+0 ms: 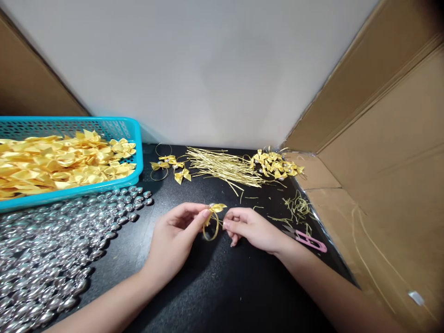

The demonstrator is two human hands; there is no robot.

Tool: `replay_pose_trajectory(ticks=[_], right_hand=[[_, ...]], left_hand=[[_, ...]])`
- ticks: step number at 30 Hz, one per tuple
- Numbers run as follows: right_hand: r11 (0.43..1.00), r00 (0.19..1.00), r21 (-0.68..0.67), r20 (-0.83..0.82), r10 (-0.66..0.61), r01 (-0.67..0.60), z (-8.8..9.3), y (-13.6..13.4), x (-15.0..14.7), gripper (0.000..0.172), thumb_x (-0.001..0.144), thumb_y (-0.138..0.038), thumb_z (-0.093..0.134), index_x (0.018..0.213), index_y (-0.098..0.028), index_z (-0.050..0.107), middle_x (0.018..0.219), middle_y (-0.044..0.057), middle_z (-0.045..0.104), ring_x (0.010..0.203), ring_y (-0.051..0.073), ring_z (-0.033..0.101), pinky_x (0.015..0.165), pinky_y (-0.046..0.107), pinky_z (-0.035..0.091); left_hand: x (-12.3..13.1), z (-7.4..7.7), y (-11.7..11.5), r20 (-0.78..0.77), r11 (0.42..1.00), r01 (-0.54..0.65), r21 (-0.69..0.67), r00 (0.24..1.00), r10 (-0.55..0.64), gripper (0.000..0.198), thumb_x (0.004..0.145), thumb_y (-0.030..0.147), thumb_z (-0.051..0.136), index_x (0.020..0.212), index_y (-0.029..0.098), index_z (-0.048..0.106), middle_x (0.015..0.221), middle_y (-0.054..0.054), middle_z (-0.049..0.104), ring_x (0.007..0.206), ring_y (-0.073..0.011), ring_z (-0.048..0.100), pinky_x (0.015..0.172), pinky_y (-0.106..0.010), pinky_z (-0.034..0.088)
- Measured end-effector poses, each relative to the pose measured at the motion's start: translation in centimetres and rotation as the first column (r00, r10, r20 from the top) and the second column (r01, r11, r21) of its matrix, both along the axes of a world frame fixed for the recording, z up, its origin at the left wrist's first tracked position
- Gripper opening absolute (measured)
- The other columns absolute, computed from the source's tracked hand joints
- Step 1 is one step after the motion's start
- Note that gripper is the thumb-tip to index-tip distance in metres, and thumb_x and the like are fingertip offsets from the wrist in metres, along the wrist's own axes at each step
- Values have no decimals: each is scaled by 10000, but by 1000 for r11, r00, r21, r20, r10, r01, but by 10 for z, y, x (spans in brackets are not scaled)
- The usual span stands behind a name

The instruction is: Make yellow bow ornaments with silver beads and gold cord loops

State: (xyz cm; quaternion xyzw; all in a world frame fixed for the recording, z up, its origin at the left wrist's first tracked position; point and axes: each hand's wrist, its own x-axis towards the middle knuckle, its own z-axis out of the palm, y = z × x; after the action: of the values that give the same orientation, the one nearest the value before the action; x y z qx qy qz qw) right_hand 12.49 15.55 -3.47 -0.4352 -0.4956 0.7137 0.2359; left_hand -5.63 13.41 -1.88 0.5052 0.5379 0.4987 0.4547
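Observation:
Between thumb and fingers my left hand (pixel 178 233) pinches a yellow ribbon bow (pixel 218 208) above the black table. A loop of gold cord (pixel 210 238) hangs down from the bow. To its right, my right hand (pixel 248 226) is closed, thumb against forefinger, on the thin loose end of that cord. Pink-handled thread snips (pixel 312 241) lie on the table just beyond my right wrist, their blades pointing left.
A blue basket (pixel 140 152) heaped with yellow ribbon bows (pixel 65 162) stands at the left. Many silver beads (pixel 52 254) spread before it. Cut gold cords (pixel 225 166) lie at the back, between finished bows (pixel 277 164). Cord scraps (pixel 298 206) lie right, by cardboard walls (pixel 391 134).

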Motion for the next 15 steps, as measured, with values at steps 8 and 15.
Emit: replay_pose_trajectory(ticks=[8,15], right_hand=[[905,960,375,107,-260,203,30,6,9,119,819,-248,600,841,-161,678,791,14,658,718,118,579,699,278,463],[938,974,264,-66,-216,225,30,-9,-7,93,713,-248,716,754,-164,711,812,21,651,737,137,609,709,302,486]], left_hand=[[-1,-2,-2,-77,992,107,-70,991,-112,153,754,319,714,782,170,732,654,-24,724,530,-133,612,486,-212,479],[2,-1,-7,-84,965,247,-82,964,-254,133,756,308,705,755,180,743,558,-2,673,480,-120,570,455,-201,444]])
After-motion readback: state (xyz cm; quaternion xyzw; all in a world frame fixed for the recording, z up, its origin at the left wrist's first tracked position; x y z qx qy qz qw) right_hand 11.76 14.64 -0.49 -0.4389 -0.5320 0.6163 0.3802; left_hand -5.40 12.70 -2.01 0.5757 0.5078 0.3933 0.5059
